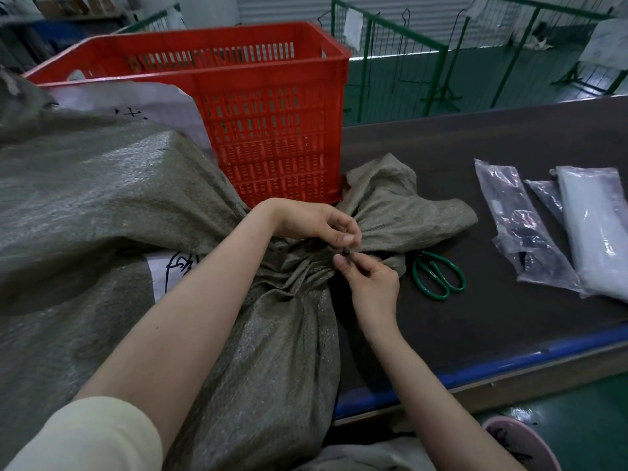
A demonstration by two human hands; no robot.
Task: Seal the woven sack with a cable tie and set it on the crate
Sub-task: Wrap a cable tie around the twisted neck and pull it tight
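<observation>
A large grey-green woven sack [102, 205] lies across the dark table, its mouth gathered into a bunched neck near the middle. A thin black cable tie [347, 253] sits at that neck. My left hand [312, 222] rests over the gathered neck, thumb and fingers pinching at the tie. My right hand [370, 280] comes from below and pinches the tie's small black end between thumb and forefinger. The sack's loose top [401, 205] fans out to the right of the hands. Behind the neck stands a red slotted plastic crate [272, 130].
Green-handled scissors [438, 275] lie on the table just right of my right hand. Clear plastic packets [530, 229] and a whitish packet [598, 226] lie at the right. The table has a blue front edge [475, 372]. Green wire racks [401, 59] stand beyond. A pink bin [523, 440] sits below.
</observation>
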